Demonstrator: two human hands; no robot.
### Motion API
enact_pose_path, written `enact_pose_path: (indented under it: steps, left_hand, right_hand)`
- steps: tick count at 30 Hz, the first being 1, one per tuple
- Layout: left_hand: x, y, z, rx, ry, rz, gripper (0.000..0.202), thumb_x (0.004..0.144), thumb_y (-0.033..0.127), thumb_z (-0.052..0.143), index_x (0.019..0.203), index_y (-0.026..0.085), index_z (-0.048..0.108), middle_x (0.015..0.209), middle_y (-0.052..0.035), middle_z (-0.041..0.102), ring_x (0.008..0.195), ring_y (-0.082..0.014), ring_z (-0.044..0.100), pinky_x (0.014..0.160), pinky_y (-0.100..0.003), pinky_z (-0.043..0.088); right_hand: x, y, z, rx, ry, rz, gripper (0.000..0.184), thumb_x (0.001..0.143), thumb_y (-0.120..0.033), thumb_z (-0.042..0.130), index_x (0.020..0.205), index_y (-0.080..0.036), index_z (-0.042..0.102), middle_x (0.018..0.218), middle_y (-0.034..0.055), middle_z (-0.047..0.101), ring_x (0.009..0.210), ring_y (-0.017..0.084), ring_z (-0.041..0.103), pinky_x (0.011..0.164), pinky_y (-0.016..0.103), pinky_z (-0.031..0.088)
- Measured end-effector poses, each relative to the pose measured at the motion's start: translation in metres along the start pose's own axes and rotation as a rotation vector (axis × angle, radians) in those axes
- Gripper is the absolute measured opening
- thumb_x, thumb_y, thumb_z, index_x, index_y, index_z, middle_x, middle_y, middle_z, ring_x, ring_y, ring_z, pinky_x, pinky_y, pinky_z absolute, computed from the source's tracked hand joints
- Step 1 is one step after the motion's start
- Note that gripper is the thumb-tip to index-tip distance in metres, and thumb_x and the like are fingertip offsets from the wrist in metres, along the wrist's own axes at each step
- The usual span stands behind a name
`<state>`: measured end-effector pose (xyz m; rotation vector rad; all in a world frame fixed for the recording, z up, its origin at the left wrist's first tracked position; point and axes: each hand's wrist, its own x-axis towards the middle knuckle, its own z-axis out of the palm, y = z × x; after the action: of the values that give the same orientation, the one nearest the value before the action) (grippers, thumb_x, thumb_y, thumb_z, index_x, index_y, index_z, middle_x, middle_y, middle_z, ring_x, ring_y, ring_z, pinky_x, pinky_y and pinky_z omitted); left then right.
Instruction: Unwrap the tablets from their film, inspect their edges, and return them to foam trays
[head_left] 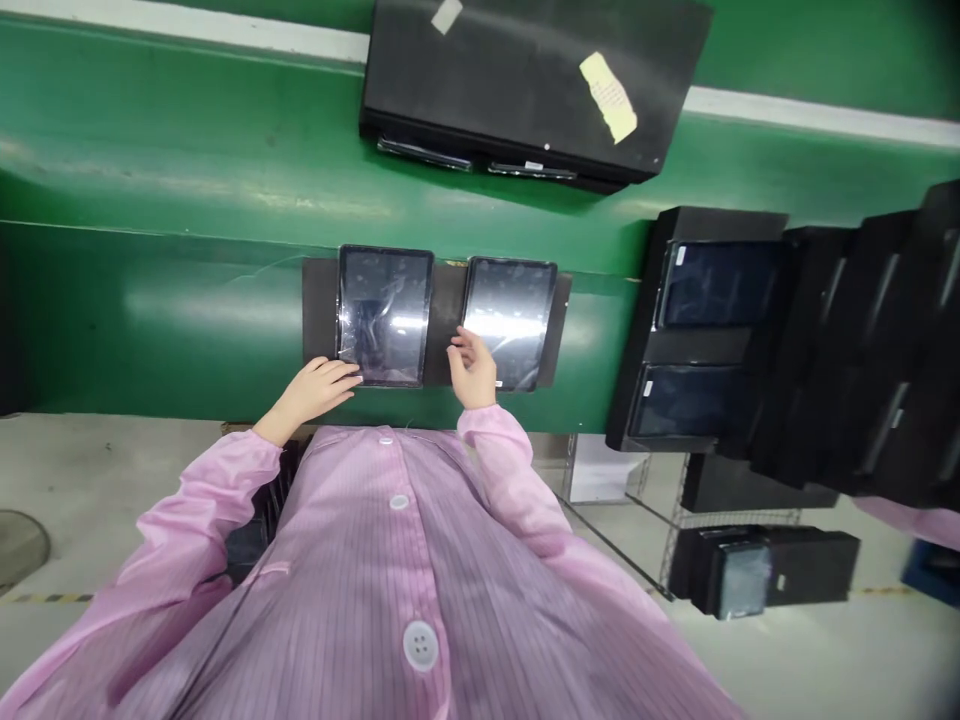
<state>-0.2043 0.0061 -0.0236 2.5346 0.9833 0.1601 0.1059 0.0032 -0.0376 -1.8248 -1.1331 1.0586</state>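
Note:
Two dark tablets lie side by side on a flat black foam pad (448, 300) at the front of the green bench. My left hand (319, 388) has its fingers stretched out at the lower left corner of the left tablet (385, 315). Over the lower left part of the right tablet (517, 310) is my right hand (472, 370). Its fingers are loosely bent, with the thumb slightly apart and nothing visible between them. Both screens look glossy, as if filmed, and reflect light. Whether the right fingertips touch the tablet, I cannot tell.
A large black foam block (525, 90) with a paper note (609, 97) stands behind the pad, tablet edges at its front. On the right, black trays (694, 345) hold tablets, with more trays beyond. A wire rack (675, 530) stands below. Another person's pink sleeve (911, 520) shows far right.

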Motion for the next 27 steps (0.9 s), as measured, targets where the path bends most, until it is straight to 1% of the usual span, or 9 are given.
enact_pose_path:
  steps: [2,5,9,12,15,19,21,24,27]
  left_hand:
    - [-0.003,0.0,-0.005,0.019,-0.001,-0.004,0.024,0.096,0.024,0.054,0.112,0.023,0.071,0.117,-0.0054,0.075,0.101,-0.0186,0.07,0.084,-0.035,0.048]
    - [-0.005,-0.001,-0.011,0.021,0.036,-0.007,0.022,0.097,0.024,0.053,0.105,0.021,0.074,0.108,-0.0041,0.078,0.092,-0.0166,0.071,0.079,-0.033,0.049]
    - [-0.006,0.002,-0.015,0.037,0.077,0.026,0.022,0.096,0.02,0.053,0.093,0.022,0.075,0.1,-0.0018,0.079,0.086,-0.0157,0.07,0.077,-0.032,0.048]
    - [-0.003,0.006,-0.014,0.089,0.091,0.004,0.019,0.093,0.027,0.059,0.102,0.02,0.074,0.101,-0.0051,0.078,0.091,-0.0193,0.069,0.079,-0.035,0.047]
    - [0.002,0.009,-0.012,0.118,0.083,-0.03,0.025,0.09,0.034,0.064,0.109,0.019,0.072,0.103,-0.0082,0.076,0.095,-0.0228,0.067,0.078,-0.037,0.045]
    - [0.008,0.009,-0.012,0.028,0.095,-0.062,0.015,0.092,0.029,0.062,0.095,0.023,0.074,0.094,-0.0024,0.078,0.09,-0.0198,0.067,0.076,-0.035,0.044]
    - [0.01,0.009,-0.015,-0.024,0.081,-0.077,0.015,0.093,0.028,0.06,0.089,0.024,0.074,0.091,-0.0003,0.078,0.09,-0.0194,0.067,0.077,-0.035,0.044]
    - [0.011,0.013,-0.016,-0.071,0.063,-0.166,0.018,0.096,0.029,0.055,0.088,0.021,0.07,0.088,-0.0018,0.078,0.087,-0.0186,0.069,0.08,-0.035,0.047]
    - [0.006,0.02,-0.01,-0.144,0.137,-0.38,0.018,0.098,0.027,0.049,0.092,0.019,0.063,0.093,-0.0058,0.077,0.086,-0.0181,0.071,0.08,-0.032,0.051]
  right_hand:
    - [-0.013,-0.001,0.003,0.018,-0.024,0.055,0.037,0.085,-0.038,0.057,0.114,-0.017,0.066,0.093,0.0083,0.068,0.069,0.016,0.061,0.071,0.036,0.057]
    - [-0.028,-0.001,0.013,0.043,-0.048,0.102,0.033,0.083,-0.039,0.06,0.104,-0.017,0.071,0.083,0.0057,0.068,0.062,0.014,0.056,0.065,0.032,0.054]
    - [-0.039,0.002,0.026,0.099,-0.054,0.178,0.033,0.082,-0.041,0.058,0.1,-0.017,0.072,0.081,0.0052,0.068,0.063,0.014,0.057,0.063,0.03,0.053]
    - [-0.041,0.004,0.03,0.138,-0.039,0.227,0.033,0.081,-0.043,0.058,0.098,-0.018,0.072,0.081,0.0045,0.069,0.065,0.014,0.059,0.065,0.031,0.054]
    - [-0.041,0.006,0.03,0.177,-0.023,0.266,0.032,0.079,-0.044,0.061,0.096,-0.019,0.071,0.079,0.0034,0.068,0.066,0.015,0.061,0.067,0.032,0.056]
    - [-0.039,0.005,0.028,0.232,-0.009,0.312,0.033,0.078,-0.048,0.063,0.094,-0.02,0.07,0.075,0.0019,0.067,0.063,0.015,0.063,0.067,0.034,0.057]
    - [-0.037,0.004,0.026,0.256,-0.005,0.331,0.035,0.076,-0.049,0.065,0.093,-0.02,0.07,0.074,0.0016,0.067,0.062,0.015,0.063,0.066,0.034,0.058]
    - [-0.036,0.001,0.024,0.287,0.004,0.359,0.035,0.075,-0.05,0.066,0.092,-0.02,0.071,0.074,0.0015,0.067,0.063,0.015,0.064,0.066,0.033,0.058]
    - [-0.036,-0.005,0.025,0.318,0.015,0.383,0.037,0.076,-0.051,0.065,0.093,-0.019,0.072,0.075,0.0021,0.069,0.064,0.014,0.065,0.067,0.033,0.059]
